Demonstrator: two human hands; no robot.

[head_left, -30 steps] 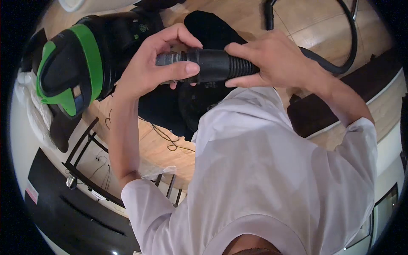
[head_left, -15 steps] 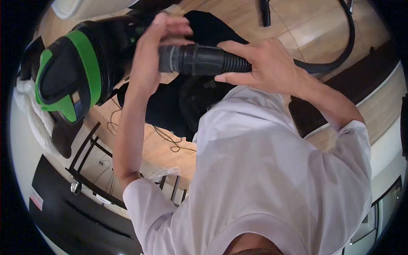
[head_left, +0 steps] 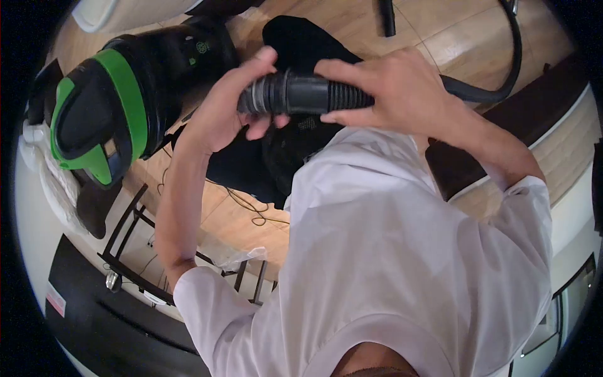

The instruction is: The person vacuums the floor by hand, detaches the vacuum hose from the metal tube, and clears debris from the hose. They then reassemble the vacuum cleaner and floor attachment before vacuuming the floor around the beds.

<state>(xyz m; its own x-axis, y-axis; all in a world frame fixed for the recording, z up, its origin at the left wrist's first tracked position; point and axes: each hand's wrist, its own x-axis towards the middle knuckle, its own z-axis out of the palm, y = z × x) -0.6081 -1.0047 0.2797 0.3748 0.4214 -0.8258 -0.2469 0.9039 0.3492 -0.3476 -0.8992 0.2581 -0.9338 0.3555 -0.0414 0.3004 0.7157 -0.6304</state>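
A black vacuum hose (head_left: 308, 93) with a ribbed cuff lies level in front of my white shirt. My right hand (head_left: 402, 91) grips its ribbed part, thumb and fingers on opposite sides. Around the grey-ringed connector end curls my left hand (head_left: 220, 113), its thumb raised above and its fingertips showing underneath. Beyond my left hand stands a black canister vacuum cleaner (head_left: 157, 81) with a green band and green trim. From behind my right wrist the hose runs off to the upper right.
Dark cloth (head_left: 242, 160) lies on the tiled floor (head_left: 452, 38) below the hose. Thin cables (head_left: 251, 210) trail near a dark metal rack (head_left: 132, 232). A black tube (head_left: 386, 17) is at the top, and a dark-edged pale mattress-like piece (head_left: 534, 163) lies at right.
My left hand has turned from flat, stretched fingers over the connector to curling around it, fingertips now below. My right hand keeps its hold on the ribbed part.
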